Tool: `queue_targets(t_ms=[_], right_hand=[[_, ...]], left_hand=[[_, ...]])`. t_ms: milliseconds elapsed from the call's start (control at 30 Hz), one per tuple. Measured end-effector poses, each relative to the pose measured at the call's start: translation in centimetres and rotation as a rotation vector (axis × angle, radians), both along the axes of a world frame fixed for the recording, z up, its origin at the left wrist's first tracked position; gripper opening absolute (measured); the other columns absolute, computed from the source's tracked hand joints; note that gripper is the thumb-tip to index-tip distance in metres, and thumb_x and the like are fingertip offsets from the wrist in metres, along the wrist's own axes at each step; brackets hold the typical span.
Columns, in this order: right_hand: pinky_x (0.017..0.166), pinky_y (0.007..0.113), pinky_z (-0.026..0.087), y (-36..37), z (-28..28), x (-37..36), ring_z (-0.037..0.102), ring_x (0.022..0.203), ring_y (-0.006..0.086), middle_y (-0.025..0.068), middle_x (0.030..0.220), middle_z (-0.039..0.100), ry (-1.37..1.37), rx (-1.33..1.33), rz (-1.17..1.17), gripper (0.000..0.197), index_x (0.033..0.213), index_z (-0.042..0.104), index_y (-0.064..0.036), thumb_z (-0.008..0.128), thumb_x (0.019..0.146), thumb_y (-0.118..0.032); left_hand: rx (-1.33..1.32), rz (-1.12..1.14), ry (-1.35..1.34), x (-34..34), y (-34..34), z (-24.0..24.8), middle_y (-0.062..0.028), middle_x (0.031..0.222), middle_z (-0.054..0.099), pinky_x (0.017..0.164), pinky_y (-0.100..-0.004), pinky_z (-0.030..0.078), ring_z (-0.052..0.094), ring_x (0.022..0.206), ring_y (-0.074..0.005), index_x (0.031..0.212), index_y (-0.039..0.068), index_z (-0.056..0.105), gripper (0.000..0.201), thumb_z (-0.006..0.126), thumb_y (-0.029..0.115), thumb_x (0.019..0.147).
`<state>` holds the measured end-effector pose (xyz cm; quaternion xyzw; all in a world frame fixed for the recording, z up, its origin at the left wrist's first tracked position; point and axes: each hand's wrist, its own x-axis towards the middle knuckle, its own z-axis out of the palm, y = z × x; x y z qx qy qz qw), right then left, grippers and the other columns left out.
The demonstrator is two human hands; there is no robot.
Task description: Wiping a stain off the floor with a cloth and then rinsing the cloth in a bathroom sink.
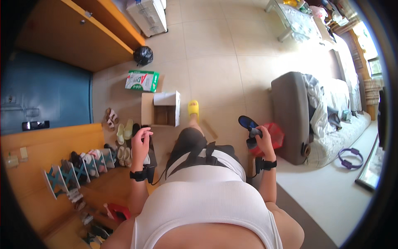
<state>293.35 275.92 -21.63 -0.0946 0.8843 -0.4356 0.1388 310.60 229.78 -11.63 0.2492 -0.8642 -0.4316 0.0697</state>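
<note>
Head view. The right hand [264,139] gripped a dark shoe with a blue insole [248,122], held out at right; a red plastic bag [277,139] lay beside it, contact unclear. The left hand [140,143] held nothing, fingers loosely curled, near the white shoes [120,133] at left.

Risks (judged): the shoe could twist or drop, being pinched by one hand only; it might also snag the bag. The yellow slipper [193,107] stood just beside an open cardboard box [148,108]; a careless step could knock that.

Labels: a green-and-white carton [142,81], far left, bore large red lettering; no writing was made out on the shoe.
</note>
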Motion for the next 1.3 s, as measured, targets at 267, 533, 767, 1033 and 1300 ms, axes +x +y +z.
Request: queue_targets(t_ms=[267,533,767,1033,1300], right_hand=[[0.086,0.036,0.044,-9.2,2.0,-17.7,0.056,0.094,0.0342,0.0179,0.097,0.057,-0.060,-0.008,-0.034,0.032,0.102,0.055,-0.0006,0.052,0.071,0.005],[0.082,0.031,0.045,-11.8,1.9,-33.9,0.058,0.087,0.0244,0.0135,0.088,0.059,-0.068,0.038,-0.170,0.031,0.104,0.055,-0.0021,0.049,0.074,0.003],[0.080,0.036,0.046,-14.1,-0.2,-56.1,0.058,0.088,0.0305,0.0166,0.092,0.059,-0.087,0.071,-0.189,0.028,0.102,0.055,-0.0019,0.050,0.074,0.001],[0.082,0.034,0.046,-23.6,0.8,-83.1,0.058,0.088,0.0286,0.0156,0.093,0.060,-0.002,0.034,0.018,0.032,0.107,0.054,-0.0031,0.049,0.075,0.002],[0.083,0.037,0.046,-35.4,0.5,-104.0,0.059,0.093,0.0334,0.0174,0.097,0.060,-0.099,0.080,0.013,0.031,0.104,0.055,-0.0032,0.051,0.074,0.001]], left_hand=[[0.080,-0.133,0.117,-24.4,-9.8,0.7,-0.0122,0.088,0.068,0.078,-0.0297,0.049,0.066,0.085,-0.0205,0.106,-0.001,0.058,0.019,0.048,0.004,0.091],[0.160,-0.169,0.060,-44.4,-13.4,1.1,-0.0097,0.089,0.069,0.075,-0.0263,0.048,0.065,0.083,-0.0155,0.105,0.000,0.060,0.018,0.049,0.005,0.091],[0.158,-0.142,0.041,-63.4,-15.3,0.7,-0.0107,0.087,0.068,0.074,-0.0263,0.049,0.065,0.081,-0.0165,0.104,-0.001,0.060,0.017,0.050,0.006,0.092],[0.040,0.043,0.105,-80.1,-22.7,4.1,-0.0116,0.088,0.067,0.078,-0.0288,0.049,0.065,0.085,-0.0194,0.106,-0.001,0.059,0.018,0.049,0.003,0.092],[0.158,0.227,0.096,-97.2,-35.7,-0.3,-0.0111,0.088,0.066,0.078,-0.0283,0.049,0.064,0.086,-0.0171,0.105,-0.001,0.059,0.017,0.048,0.004,0.093]])
